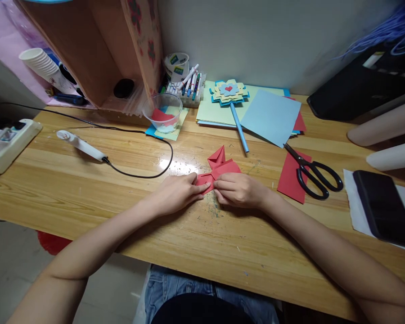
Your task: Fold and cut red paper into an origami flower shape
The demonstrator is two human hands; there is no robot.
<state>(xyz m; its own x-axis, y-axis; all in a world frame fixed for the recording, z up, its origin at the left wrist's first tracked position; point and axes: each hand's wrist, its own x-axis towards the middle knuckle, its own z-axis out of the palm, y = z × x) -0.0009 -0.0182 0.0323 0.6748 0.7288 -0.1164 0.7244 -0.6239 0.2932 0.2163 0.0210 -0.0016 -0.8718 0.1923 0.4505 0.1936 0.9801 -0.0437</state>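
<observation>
A folded red paper piece [225,167] lies on the wooden table in front of me, with a pointed flap standing toward the wall. My left hand [180,191] presses its left part, fingers closed on the paper near the lower edge. From the right, my right hand [238,189] pinches the same piece near its middle, thumb and fingertips together. The two hands' fingertips are almost touching. To the right, black-handled scissors [312,173] rest partly over a flat red paper sheet [290,177].
Behind are a paper flower [228,91] on a blue stick, a light blue sheet [272,114], a plastic bowl [162,112] and markers [191,85]. A white glue gun [81,145] with a black cord lies left. A phone [386,207] lies right.
</observation>
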